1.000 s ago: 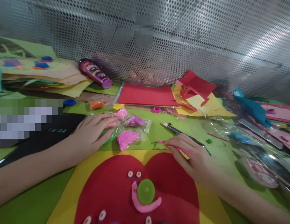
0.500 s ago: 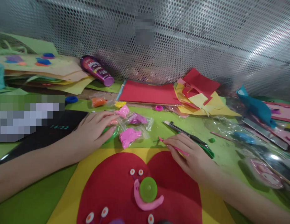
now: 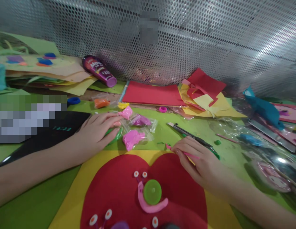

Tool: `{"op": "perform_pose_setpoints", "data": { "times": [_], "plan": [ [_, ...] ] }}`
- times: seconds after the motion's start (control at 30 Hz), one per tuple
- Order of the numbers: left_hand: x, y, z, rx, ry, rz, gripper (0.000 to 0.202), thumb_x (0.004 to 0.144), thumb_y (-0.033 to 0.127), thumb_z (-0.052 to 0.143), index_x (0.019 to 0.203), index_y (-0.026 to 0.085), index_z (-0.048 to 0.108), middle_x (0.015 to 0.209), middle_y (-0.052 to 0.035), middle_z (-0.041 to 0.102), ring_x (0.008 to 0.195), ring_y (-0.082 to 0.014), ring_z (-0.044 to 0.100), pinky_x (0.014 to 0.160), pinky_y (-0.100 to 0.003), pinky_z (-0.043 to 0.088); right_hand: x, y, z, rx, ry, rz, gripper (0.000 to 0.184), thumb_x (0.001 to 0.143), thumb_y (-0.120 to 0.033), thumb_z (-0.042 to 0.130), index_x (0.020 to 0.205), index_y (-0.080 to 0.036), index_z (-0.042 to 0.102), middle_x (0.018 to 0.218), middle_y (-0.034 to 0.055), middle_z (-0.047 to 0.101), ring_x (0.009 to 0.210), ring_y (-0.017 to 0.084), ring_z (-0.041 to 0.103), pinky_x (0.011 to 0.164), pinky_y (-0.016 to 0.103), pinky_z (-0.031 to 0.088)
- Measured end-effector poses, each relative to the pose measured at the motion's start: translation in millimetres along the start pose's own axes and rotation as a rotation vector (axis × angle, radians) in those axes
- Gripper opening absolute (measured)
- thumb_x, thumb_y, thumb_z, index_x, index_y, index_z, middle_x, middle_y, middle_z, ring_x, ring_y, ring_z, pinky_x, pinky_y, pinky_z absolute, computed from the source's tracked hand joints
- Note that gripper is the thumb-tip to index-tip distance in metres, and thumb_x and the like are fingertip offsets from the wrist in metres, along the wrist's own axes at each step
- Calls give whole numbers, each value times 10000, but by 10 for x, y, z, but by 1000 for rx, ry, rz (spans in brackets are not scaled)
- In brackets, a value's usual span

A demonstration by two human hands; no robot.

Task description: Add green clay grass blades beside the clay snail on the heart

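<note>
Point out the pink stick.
Head view, right of centre: the pink stick is pinched in the right hand, at the red heart's top edge, near the knife.

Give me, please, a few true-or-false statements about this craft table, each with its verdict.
1. The right hand holds a thin pink stick. True.
2. The clay snail lies on the red heart. True.
3. The snail's shell is blue. False: it is green.
4. The purple tube stands upright. False: it lies on its side by the mesh wall.
5. The left hand grips the utility knife. False: it rests on the clay bags; the knife lies beyond the right hand.
</note>
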State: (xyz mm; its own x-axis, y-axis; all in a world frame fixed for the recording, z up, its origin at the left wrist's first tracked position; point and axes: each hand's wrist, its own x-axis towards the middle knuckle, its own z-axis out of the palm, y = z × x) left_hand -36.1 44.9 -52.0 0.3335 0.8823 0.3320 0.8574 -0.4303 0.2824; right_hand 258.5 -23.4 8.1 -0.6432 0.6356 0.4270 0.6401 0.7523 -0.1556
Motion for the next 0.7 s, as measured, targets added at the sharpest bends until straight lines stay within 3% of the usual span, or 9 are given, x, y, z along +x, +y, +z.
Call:
{"op": "perform_pose_setpoints", "data": {
  "times": [0.23,0.47,0.6,0.7],
  "plan": [
    [1,17,-19,4,-22,-2,412,932,463,236,1235,325,479,1312,-2,503,1198,-260,439,976,-452,341,-29,44,-48,34,19,84,209,954,-120,385,926,-174,585,852,57,655,801,170,617,678,292,507],
    [-10,1,-21,9,-31,-4,416,934,478,221,1268,367,441,1316,24,491,1198,-249,438,984,-453,330,-45,96,-88,59,26,315,215,963,-191,416,975,-199,631,882,29,670,749,146,636,618,244,495],
    [-3,-15,0,7,-21,2,431,930,491,209,1227,336,479,1308,17,500,1194,-238,439,986,-439,326,-58,125,-100,100,15,428,238,957,-244,420,1021,-221,649,958,25,682,775,148,635,630,245,490],
    [2,-28,16,7,-14,9,435,928,497,210,1195,321,505,1305,13,504,1195,-237,440,990,-436,321,-56,137,-113,130,8,509,249,937,-284,423,967,-200,655,840,35,686,568,138,564,478,251,418]
  ]
}}
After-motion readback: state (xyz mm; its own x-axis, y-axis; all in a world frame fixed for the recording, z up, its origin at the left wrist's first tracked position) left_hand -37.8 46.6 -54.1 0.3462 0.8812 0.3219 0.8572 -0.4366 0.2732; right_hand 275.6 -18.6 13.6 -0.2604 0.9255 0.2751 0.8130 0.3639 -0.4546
